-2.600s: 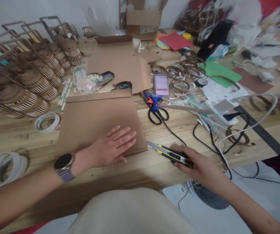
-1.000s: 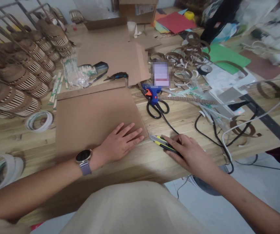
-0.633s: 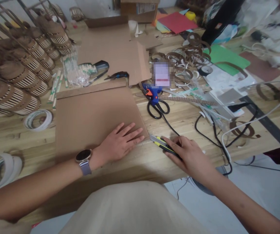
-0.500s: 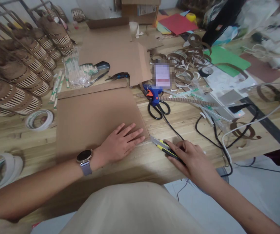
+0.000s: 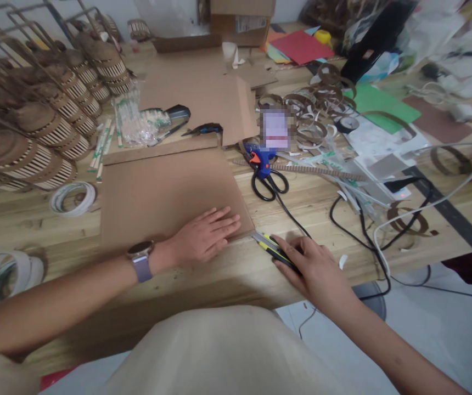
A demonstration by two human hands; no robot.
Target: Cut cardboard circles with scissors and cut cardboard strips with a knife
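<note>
A flat brown cardboard sheet [image 5: 166,192] lies on the wooden table near its front edge. My left hand [image 5: 205,236] rests flat on the sheet's front right part, fingers stretched toward the right, with a watch on the wrist. In my right hand [image 5: 314,266] is a yellow and black utility knife [image 5: 275,249], gripped by its handle. Its blade is out and points left, with the tip at or beside the sheet's front right corner; whether it touches cannot be made out.
Scissors [image 5: 269,185] and a blue glue gun [image 5: 263,163] lie right of the sheet, with black cables beyond. Tape rolls [image 5: 72,198] and woven lantern-like items [image 5: 34,137] stand left. Behind are pliers [image 5: 205,129], more cardboard [image 5: 195,82] and brown rings [image 5: 314,101].
My left hand has slid slightly left on the sheet, its fingers a little closer together. My right hand with the knife has shifted slightly left. The whole view has moved a little.
</note>
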